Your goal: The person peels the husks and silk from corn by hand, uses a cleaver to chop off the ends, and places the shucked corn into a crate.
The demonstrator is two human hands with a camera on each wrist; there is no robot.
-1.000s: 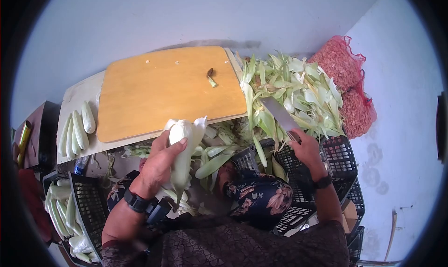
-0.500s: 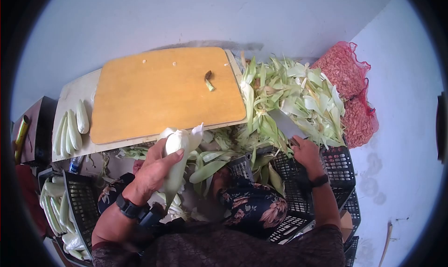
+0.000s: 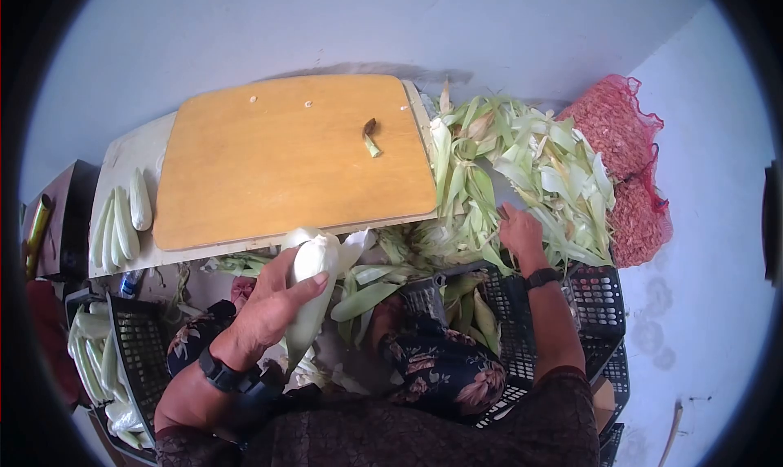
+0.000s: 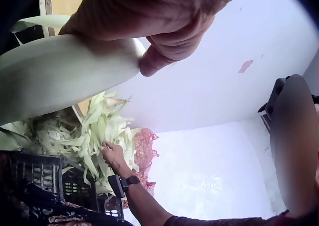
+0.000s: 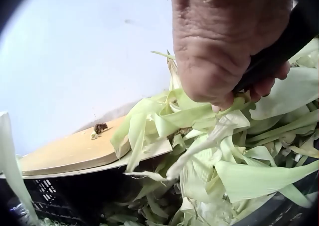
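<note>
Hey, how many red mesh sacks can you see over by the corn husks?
2 show in the head view, right of the husk pile: an upper sack and a lower sack. More could be hidden behind.

Board [image 3: 285, 173] sits on the bench [image 3: 130, 150], four corn ears [image 3: 123, 224] along the bench's left edge, stub [image 3: 371, 138] near the board's right edge. Husks [image 3: 563, 173] are heaped off the bench's right edge, mesh bags [image 3: 612, 126] further right, and a crate [image 3: 134, 332] of ears sits down by the near left corner. The left hand [image 3: 265, 308] has another ear [image 3: 316, 256] in front of the near edge.
</note>
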